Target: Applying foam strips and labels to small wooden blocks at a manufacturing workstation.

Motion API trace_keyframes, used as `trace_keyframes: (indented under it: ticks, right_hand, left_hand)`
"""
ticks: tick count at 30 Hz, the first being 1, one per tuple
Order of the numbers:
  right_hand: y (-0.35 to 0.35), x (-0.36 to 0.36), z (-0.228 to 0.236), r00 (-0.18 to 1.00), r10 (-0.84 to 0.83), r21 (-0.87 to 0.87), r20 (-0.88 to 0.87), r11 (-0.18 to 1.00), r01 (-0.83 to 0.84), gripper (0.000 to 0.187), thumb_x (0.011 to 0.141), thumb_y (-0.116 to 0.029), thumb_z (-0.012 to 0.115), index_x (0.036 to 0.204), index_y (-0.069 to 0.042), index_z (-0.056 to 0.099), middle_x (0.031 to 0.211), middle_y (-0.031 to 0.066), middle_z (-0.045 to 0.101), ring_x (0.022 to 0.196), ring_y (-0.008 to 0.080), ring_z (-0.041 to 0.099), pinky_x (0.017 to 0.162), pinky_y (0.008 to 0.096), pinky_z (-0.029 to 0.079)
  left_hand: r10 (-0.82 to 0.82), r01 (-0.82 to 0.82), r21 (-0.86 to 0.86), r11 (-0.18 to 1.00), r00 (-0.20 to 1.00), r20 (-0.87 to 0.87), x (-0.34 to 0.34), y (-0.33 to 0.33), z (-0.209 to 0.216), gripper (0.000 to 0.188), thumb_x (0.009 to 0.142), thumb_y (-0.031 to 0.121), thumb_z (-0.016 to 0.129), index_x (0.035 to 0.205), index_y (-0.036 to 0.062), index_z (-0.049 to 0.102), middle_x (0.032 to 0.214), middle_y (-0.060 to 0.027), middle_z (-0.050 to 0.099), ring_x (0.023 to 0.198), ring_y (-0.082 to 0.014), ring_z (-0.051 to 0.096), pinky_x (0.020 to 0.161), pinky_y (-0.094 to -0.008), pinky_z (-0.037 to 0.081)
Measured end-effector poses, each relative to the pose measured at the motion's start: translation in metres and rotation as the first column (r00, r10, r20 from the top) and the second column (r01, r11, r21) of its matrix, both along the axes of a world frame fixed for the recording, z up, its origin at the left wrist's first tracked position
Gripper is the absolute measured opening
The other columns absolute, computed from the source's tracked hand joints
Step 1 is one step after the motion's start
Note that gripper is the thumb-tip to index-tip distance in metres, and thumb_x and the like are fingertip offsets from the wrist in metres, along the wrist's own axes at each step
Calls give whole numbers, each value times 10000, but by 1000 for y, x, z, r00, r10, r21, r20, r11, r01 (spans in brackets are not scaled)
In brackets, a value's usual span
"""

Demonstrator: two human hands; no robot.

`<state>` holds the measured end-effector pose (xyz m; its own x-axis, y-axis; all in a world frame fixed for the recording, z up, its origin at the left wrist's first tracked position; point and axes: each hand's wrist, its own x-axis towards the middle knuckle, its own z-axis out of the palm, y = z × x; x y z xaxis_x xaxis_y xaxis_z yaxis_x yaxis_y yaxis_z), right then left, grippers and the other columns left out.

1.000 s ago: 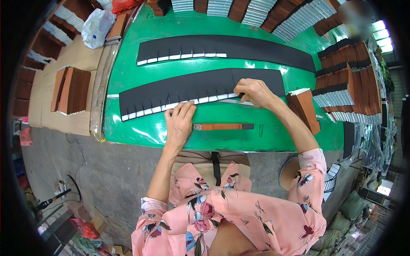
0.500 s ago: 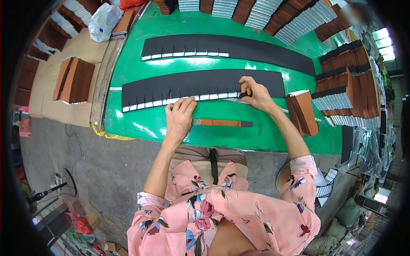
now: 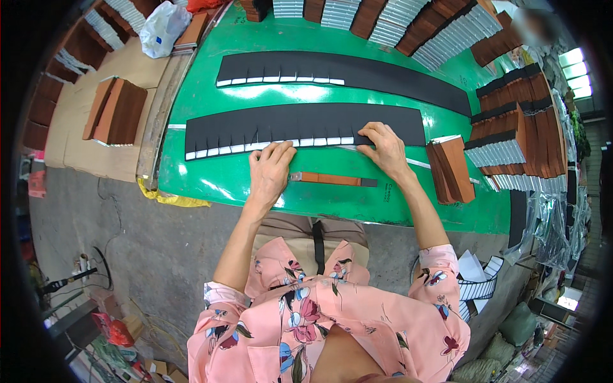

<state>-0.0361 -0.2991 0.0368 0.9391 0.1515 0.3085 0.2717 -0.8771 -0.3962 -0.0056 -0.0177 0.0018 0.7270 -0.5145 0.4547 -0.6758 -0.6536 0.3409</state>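
Both my hands are at the lower edge of the near black strip [image 3: 281,121], which lies across the green surface [image 3: 220,186] in front of me, just beyond a flat brown tool [image 3: 332,179] with a metal end. My left hand [image 3: 271,172] has its fingers laid over the row of white tabs [image 3: 308,142], pressing rather than wrapped round anything, and it stays where it was half a second ago. My right hand [image 3: 386,152] is what changed: its fingertips stood curled round a small dark bit at the edge, and now they lie lower and flatter, thumb near forefinger, just right of the last white tab. I cannot tell whether anything is pinched in that narrow gap. I judge that this bit of edge has been let down or pressed, and that the work has got to the end of the white row; the edge beyond my right hand looks plain black.

Farther across the surface, the far black strip [image 3: 357,70] carries a shorter white row at its left.

Of containers, the nearer is a red plastic bag [image 3: 119,333] low on my left, its contents unclear. Beyond, at the far left, a knotted-looking white plastic bag [image 3: 163,29] sits beside brown panels [image 3: 193,33]; I cannot see what it holds.
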Motion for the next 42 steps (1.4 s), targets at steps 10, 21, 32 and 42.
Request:
trace_keyframes:
  ticks: [10, 21, 32, 42]
  right_hand:
    - [-11, -7, -23, 991, -24, 181, 133, 983, 0, 156, 701, -26, 709, 848, -32, 655, 916, 72, 636, 845, 222, 631, 701, 320, 517]
    - [19, -33, 49, 964, -104, 820, -246, 507, 264, 115, 773, -25, 672, 885, 1, 665, 973, 77, 616, 947, 162, 587, 813, 285, 473]
    - [61, -51, 85, 967, 238, 373, -90, 909, -189, 149, 742, -82, 699, 883, -42, 672, 940, 65, 633, 850, 220, 586, 735, 318, 467]
    - [96, -64, 85, 927, 198, 23, 318, 976, -216, 308, 626, -77, 742, 923, -62, 661, 869, 42, 610, 741, 221, 570, 673, 348, 495]
  left_hand:
    - [8, -8, -6, 1000, 1000, 6, 0, 0, 1, 281, 767, 33, 585, 1041, 97, 595, 1136, -21, 596, 1058, -207, 535, 843, -381, 345]
    - [149, -147, -464, 873, 988, -33, -14, 8, 34, 274, 738, 1, 645, 1003, 73, 640, 1038, -64, 591, 954, -262, 544, 848, -400, 345]
    - [-243, 218, -341, 914, 969, -32, -41, -19, 97, 158, 686, 90, 745, 809, 82, 647, 783, -16, 608, 741, -173, 563, 717, -321, 350]
    - [-326, -316, -633, 707, 649, -687, -63, -6, 91, 60, 783, 34, 669, 780, 0, 620, 758, 18, 546, 672, -45, 458, 585, -204, 357]
